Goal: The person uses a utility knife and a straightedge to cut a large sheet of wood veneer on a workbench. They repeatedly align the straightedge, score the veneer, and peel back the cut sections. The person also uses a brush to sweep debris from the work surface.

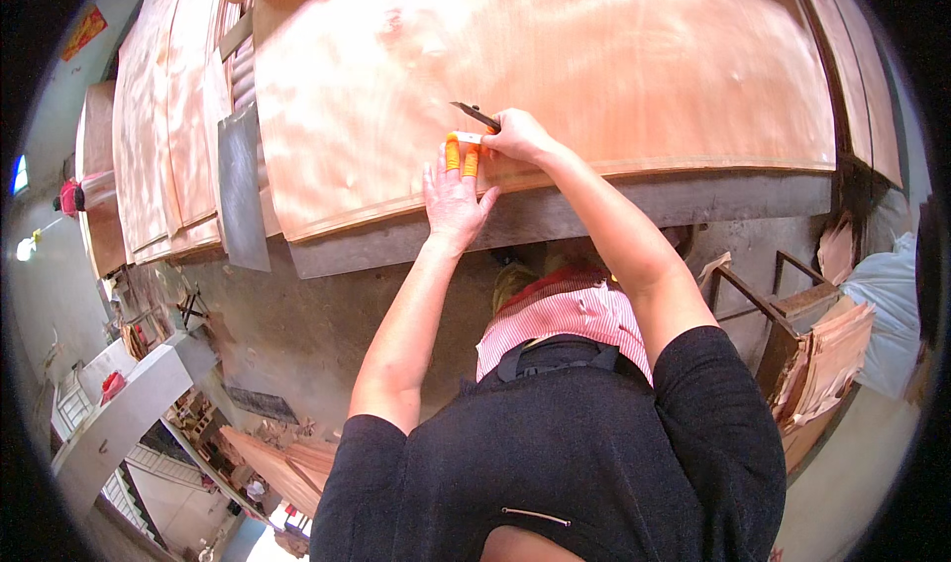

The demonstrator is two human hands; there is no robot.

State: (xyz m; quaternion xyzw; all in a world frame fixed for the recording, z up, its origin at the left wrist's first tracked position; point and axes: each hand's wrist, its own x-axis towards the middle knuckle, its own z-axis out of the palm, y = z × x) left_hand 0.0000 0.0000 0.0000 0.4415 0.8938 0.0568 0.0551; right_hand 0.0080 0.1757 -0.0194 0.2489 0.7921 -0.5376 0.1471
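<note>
On the veneer (644,67): left hand (458,201) flat, right hand (518,137) closed around a dark knife (477,115).

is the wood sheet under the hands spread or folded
Spread: the wood sheet lies open, broad face showing, no fold visible.
</note>
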